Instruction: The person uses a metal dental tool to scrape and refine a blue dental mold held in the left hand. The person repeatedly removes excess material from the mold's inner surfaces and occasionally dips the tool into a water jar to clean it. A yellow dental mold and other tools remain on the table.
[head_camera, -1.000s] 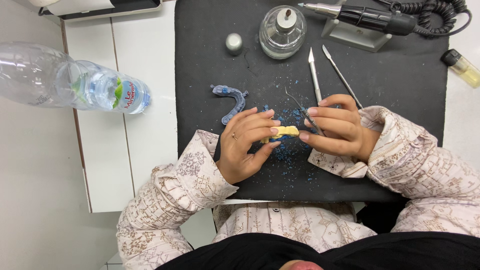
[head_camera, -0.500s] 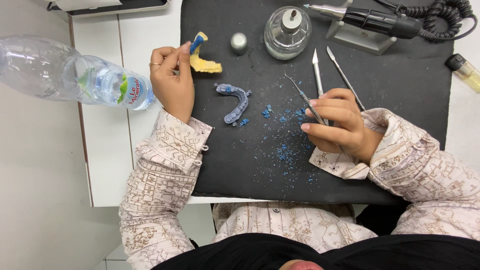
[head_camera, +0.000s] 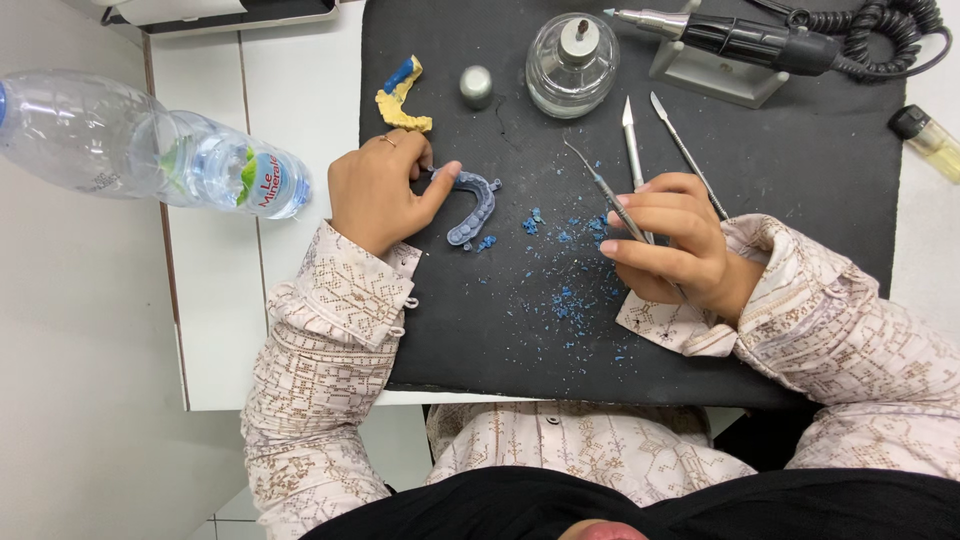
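My left hand rests on the black mat, thumb and fingers touching the left end of a blue-grey arch-shaped dental piece. A yellow dental cast with a blue patch lies on the mat's upper left edge, just above that hand. My right hand grips a thin metal carving tool like a pen, tip pointing up-left. Blue wax crumbs are scattered on the mat between the hands.
Two metal spatula tools lie beside my right hand. A glass spirit lamp, a small metal cap and a handpiece on its stand sit at the mat's far edge. A plastic water bottle lies left; a small lighter right.
My left hand carried the yellow cast from the mat's middle to the upper left edge, set it down there, then dropped onto the blue-grey arch piece. The right hand kept its tool.
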